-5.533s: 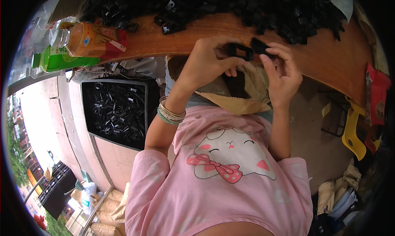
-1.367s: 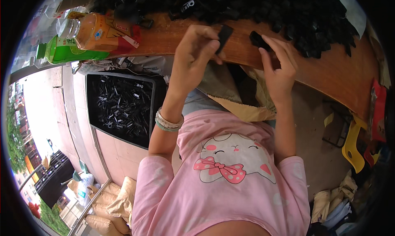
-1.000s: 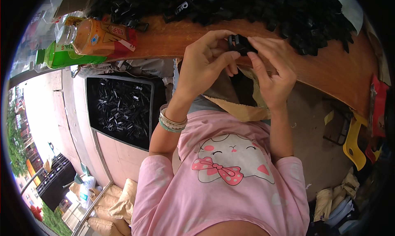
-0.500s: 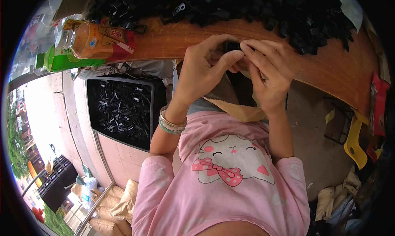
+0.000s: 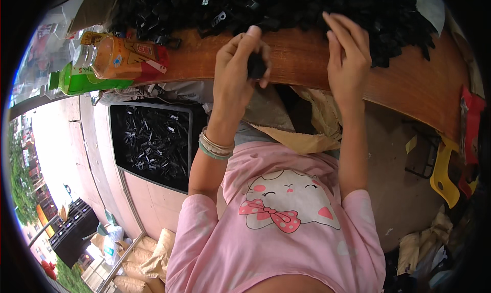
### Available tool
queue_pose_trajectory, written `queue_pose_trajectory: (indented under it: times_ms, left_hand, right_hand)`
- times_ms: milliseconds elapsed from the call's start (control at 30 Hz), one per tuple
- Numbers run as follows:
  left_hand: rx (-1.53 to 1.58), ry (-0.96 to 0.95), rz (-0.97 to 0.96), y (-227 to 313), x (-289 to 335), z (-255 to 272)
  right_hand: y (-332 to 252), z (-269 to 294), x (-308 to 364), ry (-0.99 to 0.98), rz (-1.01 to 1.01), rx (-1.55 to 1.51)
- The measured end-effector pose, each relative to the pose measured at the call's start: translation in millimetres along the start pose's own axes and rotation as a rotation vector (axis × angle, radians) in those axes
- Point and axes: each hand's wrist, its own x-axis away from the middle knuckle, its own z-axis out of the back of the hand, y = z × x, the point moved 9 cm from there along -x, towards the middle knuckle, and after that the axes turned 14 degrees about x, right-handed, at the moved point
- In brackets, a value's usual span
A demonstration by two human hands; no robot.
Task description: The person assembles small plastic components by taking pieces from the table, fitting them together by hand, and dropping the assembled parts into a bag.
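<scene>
In my left hand (image 5: 238,63), over the front edge of the wooden table (image 5: 296,58), is a small black plastic part (image 5: 257,66). The fingers curl round it while the thumb points up, and its exact kind cannot be made out. My right hand (image 5: 349,58) is raised apart from the left, its fingers stretched toward a heap of black plastic parts (image 5: 286,12). Nothing shows between its fingertips and thumb. The heap spreads along the far side of the table.
An orange drink bottle (image 5: 123,58) and a green bottle (image 5: 82,81) lie at the table's left. Below them stands a black bin (image 5: 192,139) of small black pieces. An opened brown paper sack (image 5: 296,139) is before my lap. Yellow and red strips (image 5: 442,175) hang at the right.
My hands were together over the black part; now they are apart. The left has drawn back leftward with the part, and the right has moved up toward the heap, its fingers opening.
</scene>
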Motion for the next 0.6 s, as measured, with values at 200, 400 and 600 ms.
queue_pose_trajectory:
  times_ms: [200,400,600]
  left_hand:
    - [-1.702,-0.050,-0.646,34,-14,-44]
    - [-2.136,-0.173,-0.666,17,-18,-55]
    - [-2.252,-0.248,-0.774,10,-17,-62]
  right_hand:
    - [-7,-43,-6,-0.219,0.280,0.343]
    - [-17,-27,13,-0.174,0.226,0.215]
    - [-13,-12,9,-0.013,0.247,0.122]
